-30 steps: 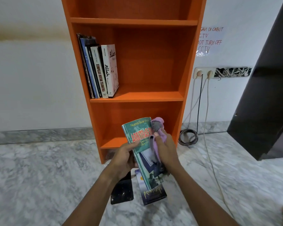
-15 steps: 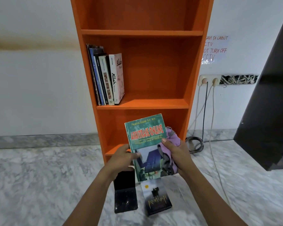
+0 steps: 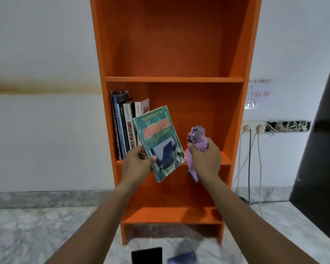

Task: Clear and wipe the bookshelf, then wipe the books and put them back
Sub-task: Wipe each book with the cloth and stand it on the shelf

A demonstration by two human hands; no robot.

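Note:
An orange bookshelf [image 3: 174,79] stands against the white wall. Several books [image 3: 124,122] stand upright at the left end of its middle shelf. My left hand [image 3: 136,164] grips a green paperback [image 3: 159,141] by its lower left edge and holds it tilted in front of that shelf, just right of the standing books. My right hand [image 3: 204,161] is closed around a bunched purple cloth [image 3: 197,139], apart from the book, in front of the shelf's right half.
On the marble floor before the shelf lie a black book [image 3: 147,255] and a dark blue book [image 3: 182,258]. Wall sockets [image 3: 252,127] with hanging cables [image 3: 250,168] are right of the shelf. A dark panel [image 3: 320,159] stands at far right.
Both hands rose from near the floor to the middle shelf. The cloth came off the green book's cover, and the book moved up and left toward the standing books.

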